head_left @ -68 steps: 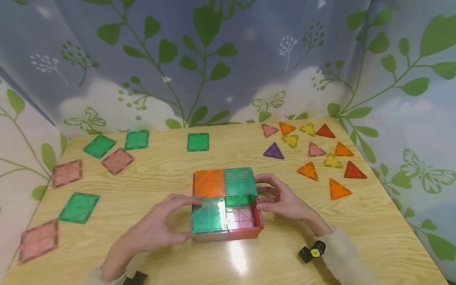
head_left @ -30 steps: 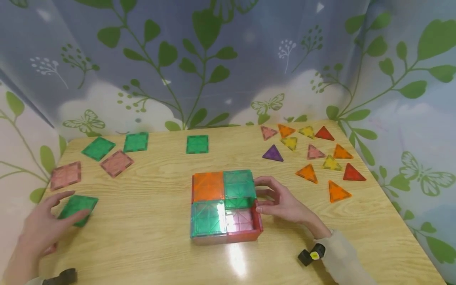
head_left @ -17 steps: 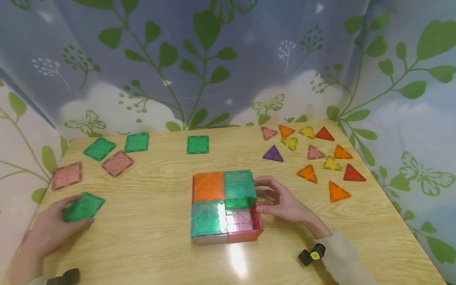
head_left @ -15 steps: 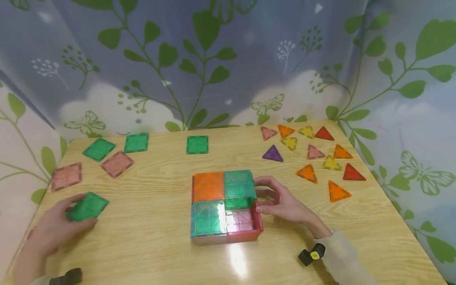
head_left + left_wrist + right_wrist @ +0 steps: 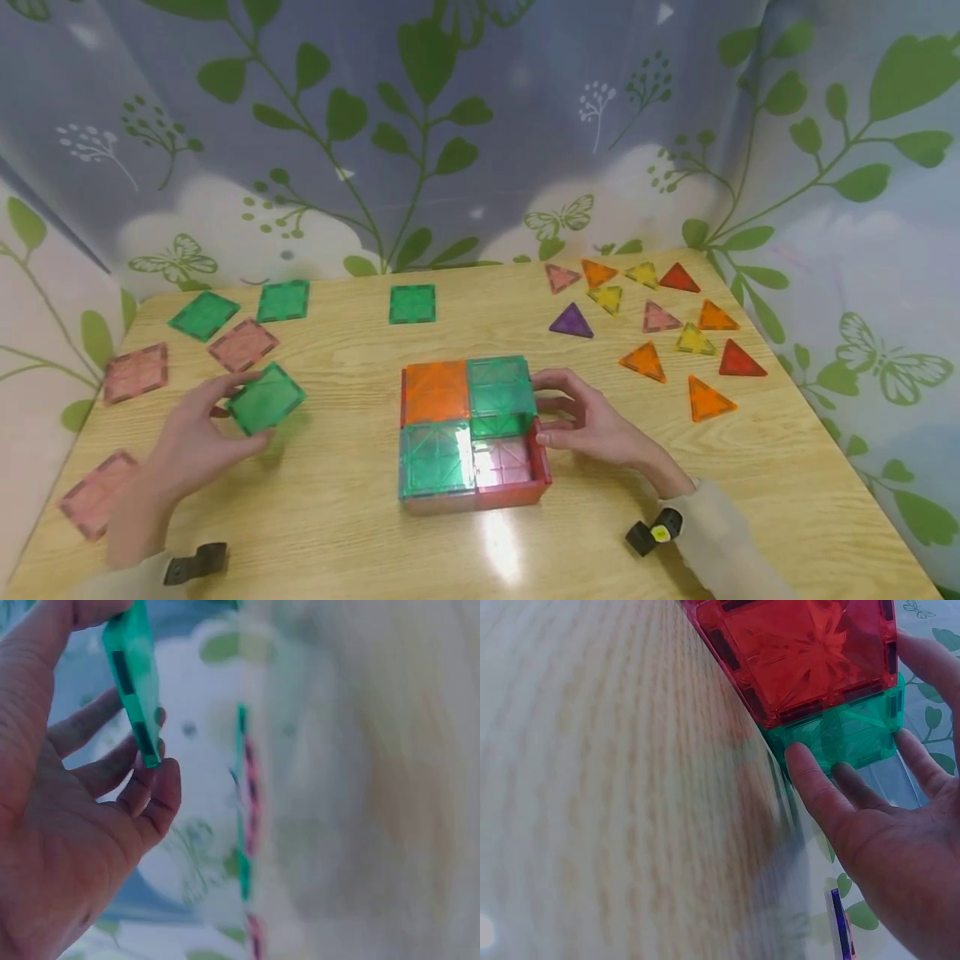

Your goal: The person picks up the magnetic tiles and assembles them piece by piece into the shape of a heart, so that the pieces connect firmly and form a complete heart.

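Moved: green tile (image 5: pixel 266 398), rightward, now above the table (image 5: pixel 330 533), left of the box (image 5: pixel 512 497). Your left hand (image 5: pixel 197 437): pinching its edges. Your right hand (image 5: pixel 596 421): fingers loosely against the box's right side. Advisable: keep tile level, box steady.

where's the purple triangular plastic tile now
In the head view, the purple tile lies right of centre, between the right hand and a pink translucent triangular tile.

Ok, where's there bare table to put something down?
Between the green tile in the left hand and the tile box there's bare table. Also right of the right sleeve, in front of the closest orange triangle. It's crowded far right, with triangles, and far left, with squares.
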Motion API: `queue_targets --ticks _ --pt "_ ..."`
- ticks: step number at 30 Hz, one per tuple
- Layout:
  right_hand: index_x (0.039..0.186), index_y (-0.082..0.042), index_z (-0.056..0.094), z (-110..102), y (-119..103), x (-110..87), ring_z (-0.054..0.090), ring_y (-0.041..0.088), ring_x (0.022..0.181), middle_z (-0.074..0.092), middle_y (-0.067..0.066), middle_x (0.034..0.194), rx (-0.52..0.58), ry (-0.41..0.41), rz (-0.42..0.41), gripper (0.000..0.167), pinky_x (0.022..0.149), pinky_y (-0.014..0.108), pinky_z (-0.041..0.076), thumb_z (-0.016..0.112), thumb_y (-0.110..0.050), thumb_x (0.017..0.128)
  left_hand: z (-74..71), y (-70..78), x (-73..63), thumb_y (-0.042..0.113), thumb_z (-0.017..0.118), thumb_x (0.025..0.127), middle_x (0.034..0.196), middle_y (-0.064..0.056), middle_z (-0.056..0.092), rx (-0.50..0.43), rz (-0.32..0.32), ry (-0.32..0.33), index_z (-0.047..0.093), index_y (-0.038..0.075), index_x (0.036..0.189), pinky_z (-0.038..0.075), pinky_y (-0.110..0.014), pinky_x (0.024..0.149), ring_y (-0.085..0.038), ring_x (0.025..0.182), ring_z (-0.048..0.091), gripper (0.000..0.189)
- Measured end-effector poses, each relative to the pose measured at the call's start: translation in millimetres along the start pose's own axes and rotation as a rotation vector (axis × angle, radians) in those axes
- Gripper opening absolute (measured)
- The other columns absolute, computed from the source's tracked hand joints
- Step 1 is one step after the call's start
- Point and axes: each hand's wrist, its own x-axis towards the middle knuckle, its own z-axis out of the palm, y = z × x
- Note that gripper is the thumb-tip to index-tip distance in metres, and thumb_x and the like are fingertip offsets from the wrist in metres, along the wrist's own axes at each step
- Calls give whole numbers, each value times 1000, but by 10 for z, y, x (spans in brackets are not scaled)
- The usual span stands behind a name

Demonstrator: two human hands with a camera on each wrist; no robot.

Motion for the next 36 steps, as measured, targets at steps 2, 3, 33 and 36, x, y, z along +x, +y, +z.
queue_targets --ticks 2,3,33,36 --pt "149 -8 38 -1 -8 -3 47 49 138 41 19 153 1 2 3 63 103 29 55 71 -6 95 39 164 30 14 89 75 137 -12 61 -20 55 25 60 15 139 41 -18 80 9 111 40 71" --pt "149 -8 38 -2 -9 -3 47 50 138 40 19 153 2 1 3 63 103 29 54 71 -7 95 63 246 44 12 89 74 137 -9 61 -33 86 36 61 17 139 40 -19 81 8 113 40 71" --pt "157 -5 32 -30 48 -40 46 24 144 37 22 159 -10 -34 -71 61 115 31 44 58 -5 101 1209 2152 161 39 81 70 134 -1 61 128 686 -162 64 23 127 49 -40 95 -20 114 53 61" --pt "157 -3 31 -31 52 -44 46 22 144 36 24 159 14 -46 -91 61 115 30 44 57 -4 101 1242 2180 168 40 81 73 137 -1 61 184 662 -212 64 23 129 49 -43 98 -22 119 53 62"
